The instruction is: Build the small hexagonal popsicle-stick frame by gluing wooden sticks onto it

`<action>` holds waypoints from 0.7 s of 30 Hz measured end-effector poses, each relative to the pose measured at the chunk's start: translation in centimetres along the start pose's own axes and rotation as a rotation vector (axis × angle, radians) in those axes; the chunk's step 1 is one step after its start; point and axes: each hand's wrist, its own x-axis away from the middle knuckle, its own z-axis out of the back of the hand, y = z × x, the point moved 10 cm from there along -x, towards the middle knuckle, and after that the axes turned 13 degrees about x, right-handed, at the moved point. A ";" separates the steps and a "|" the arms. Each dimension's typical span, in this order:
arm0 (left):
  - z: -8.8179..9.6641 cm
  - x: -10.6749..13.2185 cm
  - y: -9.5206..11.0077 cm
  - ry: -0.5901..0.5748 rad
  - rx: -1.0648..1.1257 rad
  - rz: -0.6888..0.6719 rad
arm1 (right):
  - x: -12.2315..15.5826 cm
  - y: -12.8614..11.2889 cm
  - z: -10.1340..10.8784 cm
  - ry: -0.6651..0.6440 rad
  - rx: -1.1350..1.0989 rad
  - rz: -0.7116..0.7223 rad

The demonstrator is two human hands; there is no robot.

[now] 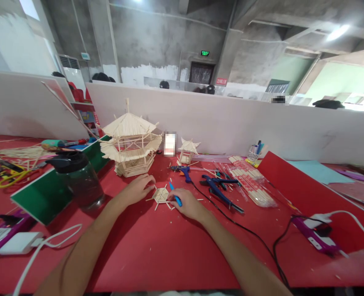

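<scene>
A small hexagonal lattice of wooden sticks (161, 195) lies flat on the red table between my hands, with stick ends jutting out around it. My right hand (183, 201) is at its right edge and grips a blue pen (176, 196), which slants up to the left. At the upper left of the lattice is my left hand (141, 185), its fingers loosely bent and apart, with nothing visible in them. Behind that hand stands a two-tiered pavilion model (132, 142) made of sticks. A smaller stick pavilion (188, 151) is farther back.
A blue glue gun (185, 172) and blue cutting pliers (219, 191) lie right of centre, near bagged sticks (251, 181). A dark water bottle (79, 181) stands left, by a green board (40, 199). Black cable (231, 220) crosses right towards a purple power strip (317, 236).
</scene>
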 end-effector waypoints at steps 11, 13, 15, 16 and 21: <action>-4.7 0.1 1.9 -0.240 0.286 0.034 | -0.1 0.1 -0.3 0.025 -0.002 0.015; -4.7 0.1 1.8 -0.250 0.297 0.052 | -0.1 0.1 -0.3 0.027 -0.015 0.009; -4.7 0.2 1.7 -0.253 0.301 0.065 | -0.1 0.2 -0.3 0.028 -0.027 0.003; -4.8 0.2 1.7 -0.253 0.299 0.070 | -0.1 0.2 -0.3 0.028 -0.029 0.002; -5.3 0.1 0.9 -0.251 0.300 0.106 | -0.1 0.1 -0.2 0.037 -0.028 0.010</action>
